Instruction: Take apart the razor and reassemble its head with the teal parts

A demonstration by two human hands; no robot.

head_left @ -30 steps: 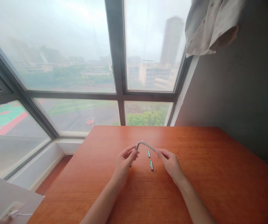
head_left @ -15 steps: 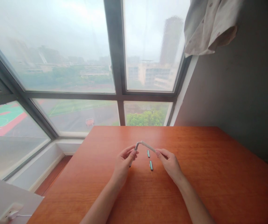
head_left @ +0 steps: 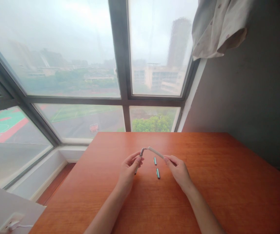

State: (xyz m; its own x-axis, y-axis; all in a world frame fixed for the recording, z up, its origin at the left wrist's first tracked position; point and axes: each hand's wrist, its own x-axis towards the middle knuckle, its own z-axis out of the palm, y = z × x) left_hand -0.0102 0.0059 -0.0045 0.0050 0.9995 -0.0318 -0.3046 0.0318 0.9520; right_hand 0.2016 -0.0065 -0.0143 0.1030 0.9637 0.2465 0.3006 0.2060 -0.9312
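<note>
My left hand (head_left: 130, 165) is closed around a grey razor handle (head_left: 142, 151), whose bent neck points up and to the right. Most of its lower part is hidden by the fingers. In my right hand (head_left: 177, 167) is a slim pale stick (head_left: 156, 151), pinched at its near end and slanting up to the left; its exact kind cannot be made out. The stick's far tip is close to the end of the razor handle. Between my hands, on the table, lie two razor cartridges with green strips, a farther one (head_left: 155, 161) and a nearer one (head_left: 158, 173).
The reddish-brown wooden table (head_left: 228, 182) spreads under both arms. Large windows with a grey frame (head_left: 125, 65) rise behind it. A pale garment (head_left: 218, 29) hangs at the upper right. A socket with a white plug (head_left: 13, 225) is at the lower left.
The pale stick and my right hand have shifted slightly to the right. My left hand and the razor handle moved a little left, widening the gap between the tips. The cartridges stay put.
</note>
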